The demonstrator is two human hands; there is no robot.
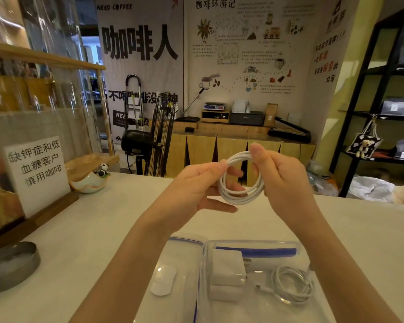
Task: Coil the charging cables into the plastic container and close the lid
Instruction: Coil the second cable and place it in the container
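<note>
A white charging cable [240, 197], wound into a round coil, is held up above the table by both hands. My left hand [196, 185] pinches the coil's upper left side with thumb and forefinger. My right hand [282, 176] grips its right side, thumb on top. Below, near the table's front edge, stands a clear plastic container [261, 243] with a blue strip. Inside it lie a second coiled white cable [292, 285] and white charger blocks [229, 269]. The clear lid [182, 241] with a blue rim lies open to the container's left.
A white mouse [162, 279] lies on the open lid. A round metal tin [9, 266] sits at the left edge. A sign in a wooden stand [36, 171] and a small bowl with a panda figure [90, 181] stand at the back left.
</note>
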